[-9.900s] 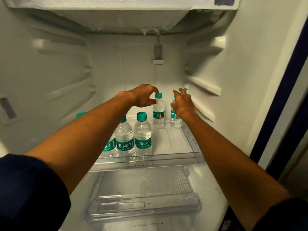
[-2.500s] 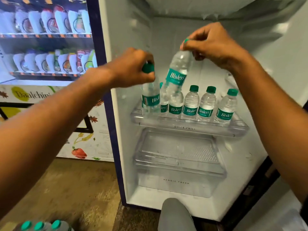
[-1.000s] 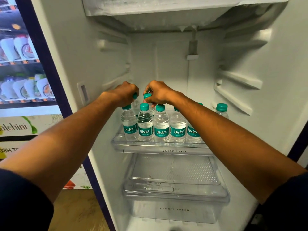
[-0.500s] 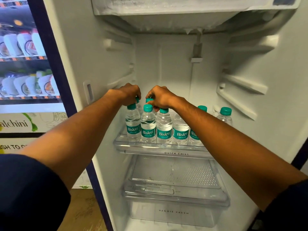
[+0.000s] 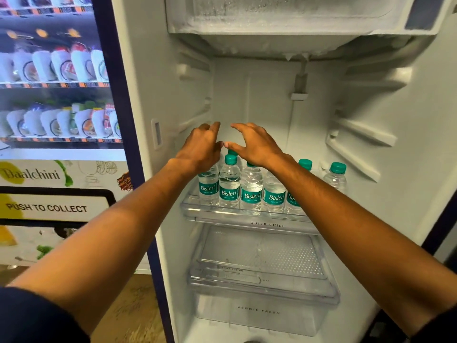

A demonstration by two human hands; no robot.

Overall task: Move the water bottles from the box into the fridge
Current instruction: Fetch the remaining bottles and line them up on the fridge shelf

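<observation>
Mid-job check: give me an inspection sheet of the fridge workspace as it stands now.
Surface: clear Quick Chill shelf carries the bottles.
Job's things: water bottles upright in a front row, more behind; box not in view.
Clutter: nothing seen.
Grippers: left hand and right hand above the caps, fingers loose, holding nothing.
Cables: nothing seen.
Surroundings: Veggie Fresh drawer below; frosted freezer box above; vending machine at left.

Water bottles (image 5: 230,184): clear glossy plastic, teal caps. Shelf (image 5: 247,219) and crisper drawer (image 5: 259,310): transparent smooth plastic. Fridge liner (image 5: 247,100): matt white plastic.
</observation>
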